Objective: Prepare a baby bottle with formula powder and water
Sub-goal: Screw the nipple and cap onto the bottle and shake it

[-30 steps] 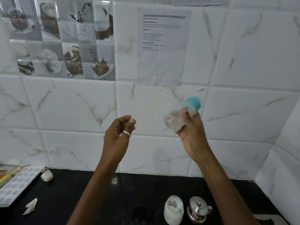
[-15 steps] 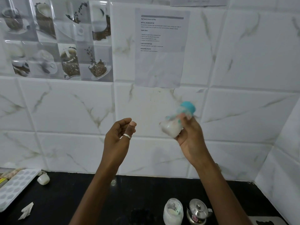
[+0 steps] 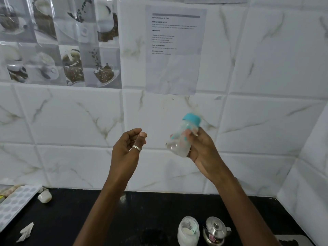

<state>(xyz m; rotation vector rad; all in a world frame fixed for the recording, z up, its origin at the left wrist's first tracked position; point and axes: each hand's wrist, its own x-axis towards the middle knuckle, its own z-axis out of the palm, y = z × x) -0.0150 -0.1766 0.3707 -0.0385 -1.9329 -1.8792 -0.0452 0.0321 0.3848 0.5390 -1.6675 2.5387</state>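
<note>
My right hand (image 3: 200,148) grips a small clear baby bottle (image 3: 181,141) with a teal cap, held up in front of the tiled wall and tilted, cap up and to the right. Milky white liquid sits in its lower end; the bottle is motion-blurred. My left hand (image 3: 126,148) is raised beside it, about a hand's width to the left, fingers loosely curled and apart, holding nothing, with a silver ring on the thumb. A glass jar of white powder (image 3: 188,231) stands open on the black counter below.
A small steel lidded pot (image 3: 215,230) stands right of the jar. At the left lie a grey dimpled tray (image 3: 14,205), a small white object (image 3: 44,196) and a crumpled paper scrap (image 3: 25,232). The black counter (image 3: 142,210) meets white tiled walls behind and at right.
The bottle has been swinging in my right hand, its lower end moving up and down while the cap stays upper right. My left hand has stayed raised and still.
</note>
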